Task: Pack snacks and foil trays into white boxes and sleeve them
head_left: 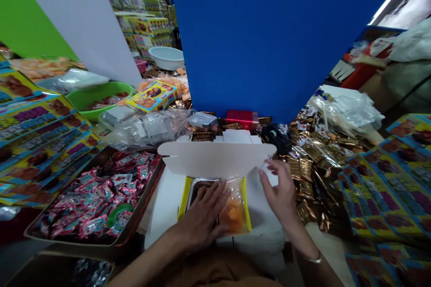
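An open yellow-lined carton (248,215) lies on a white surface right in front of me, its pale lid (215,159) flipped up toward the back. Inside sit a dark snack tray (198,186) and a clear bag of orange snacks (234,213). My left hand (204,215) lies flat on the contents, fingers spread over the tray and bag. My right hand (279,190) is at the carton's right side, its fingertips pinching the lid's right edge.
A tray of red-wrapped sweets (97,202) fills the left. Stacked colourful cartons (37,130) stand far left and more cartons (393,179) on the right. Gold-wrapped sweets (313,161) are heaped right of the carton. A blue panel (269,40) rises behind; a green basin (97,96) sits back left.
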The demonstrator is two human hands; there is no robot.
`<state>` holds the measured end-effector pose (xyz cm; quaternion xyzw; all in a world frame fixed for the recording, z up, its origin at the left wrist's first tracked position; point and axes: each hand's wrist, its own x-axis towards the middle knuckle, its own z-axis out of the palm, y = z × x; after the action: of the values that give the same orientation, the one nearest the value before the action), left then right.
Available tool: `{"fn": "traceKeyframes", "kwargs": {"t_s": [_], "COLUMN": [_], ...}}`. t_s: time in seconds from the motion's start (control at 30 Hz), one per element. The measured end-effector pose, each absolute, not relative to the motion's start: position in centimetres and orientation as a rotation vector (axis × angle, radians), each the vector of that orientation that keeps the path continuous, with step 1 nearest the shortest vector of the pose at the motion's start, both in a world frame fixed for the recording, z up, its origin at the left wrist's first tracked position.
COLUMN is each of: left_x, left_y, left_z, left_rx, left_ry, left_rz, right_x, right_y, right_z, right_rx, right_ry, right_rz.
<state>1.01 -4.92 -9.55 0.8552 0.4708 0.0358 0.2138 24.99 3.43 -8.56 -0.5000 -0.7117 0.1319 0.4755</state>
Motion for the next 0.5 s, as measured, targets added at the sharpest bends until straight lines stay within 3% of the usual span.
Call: {"fn": "traceKeyframes", "kwargs": {"t_s": [0.27,0.5], "left_x": [1.9,2.5], "left_y": [-4.4,-4.2], "left_z": [-9.5,-8.8], "left_rx": [2.266,2.172], "left_ry": [1.309,1.218], "left_rz": [-0.005,0.189], "right_x": [24.1,23.8], "right_y": [2.8,-1.8], "right_z": [-6.9,-12.2], "right_rx": [-1.361,-1.307], "right_ry": [-1.92,-1.958], "right_rz": [0.708,0.973]}}
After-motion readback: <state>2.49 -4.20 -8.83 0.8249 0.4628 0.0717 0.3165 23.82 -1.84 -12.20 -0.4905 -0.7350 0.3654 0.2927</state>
